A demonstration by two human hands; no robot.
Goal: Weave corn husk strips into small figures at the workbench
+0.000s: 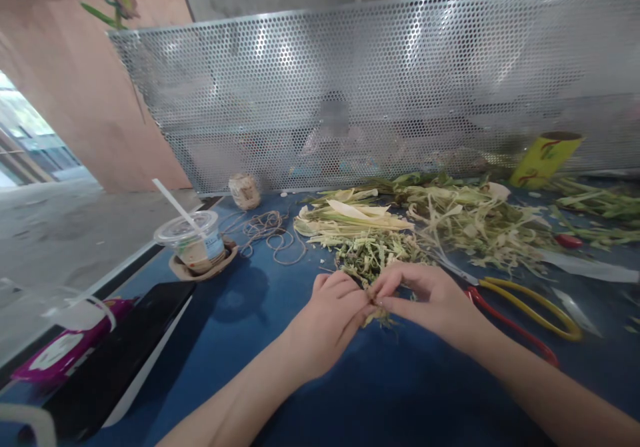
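Two bare hands meet over a blue surface: the left hand and right hand each have a grip with fingertips pinched together on one small plant bundle, which seems to be dried stems, though blur hides the detail. It sits at the near edge of a heap of chopped greens, with pale husks behind and a larger tangle of stripped leaves to the right. At left, one lidded clear plastic cup holds a tan drink and one white straw, resting in a brown cardboard holder. One yellow tube, open at the top, stands tilted far right. One pair of scissors has two handles, one yellow, one red. Loose twine lies near the cup. One perforated metal panel spans the back, beside a pinkish wall.
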